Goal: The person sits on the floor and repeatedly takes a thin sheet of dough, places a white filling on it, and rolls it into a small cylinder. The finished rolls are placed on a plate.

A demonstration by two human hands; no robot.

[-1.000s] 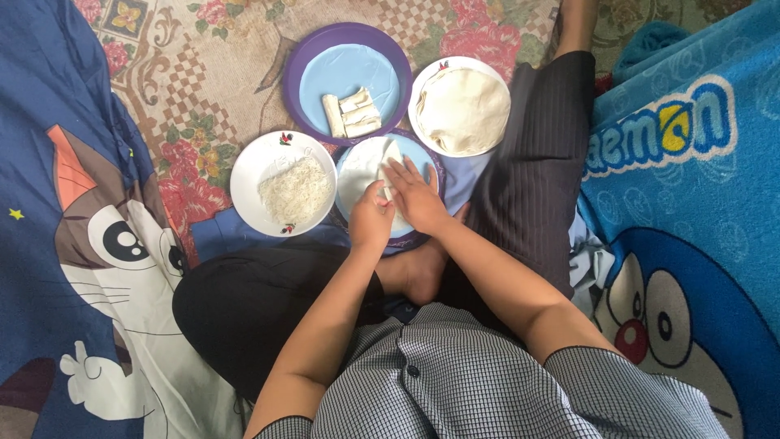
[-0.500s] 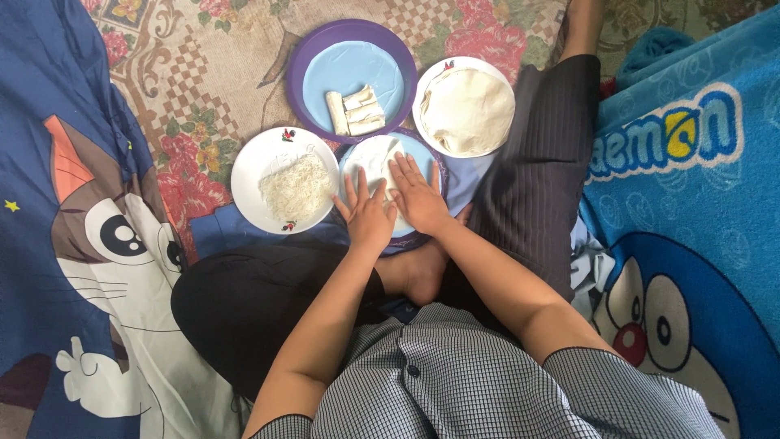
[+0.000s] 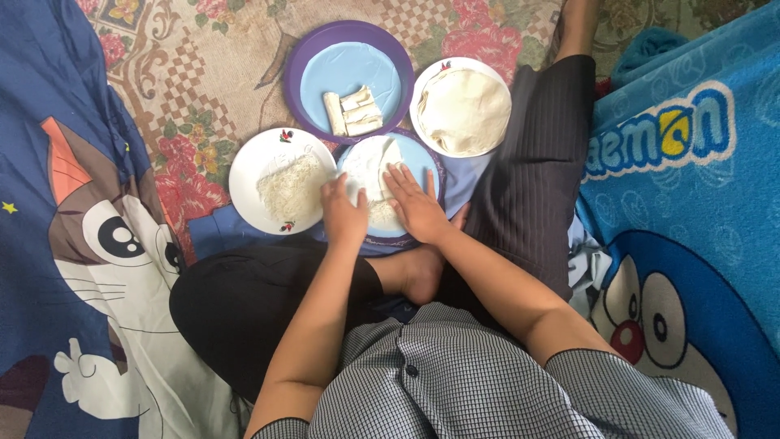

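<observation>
A thin white wrapper sheet lies on a small blue plate with a purple rim right in front of me. My left hand rests on the sheet's left edge with its fingers curled over it. Flat on the sheet's right part is my right hand, fingers spread. To the left stands a white plate with shredded white filling. Behind, a large purple and blue plate holds rolled wrappers. A white plate at the right carries a stack of round wrapper sheets.
I sit cross-legged on a flowered rug, my dark-trousered knees at both sides of the plates. Blue cartoon-printed blankets lie to the left and to the right.
My left hand has shifted left to the sheet's edge and curled. The right hand has flattened with fingers spread on the sheet.
</observation>
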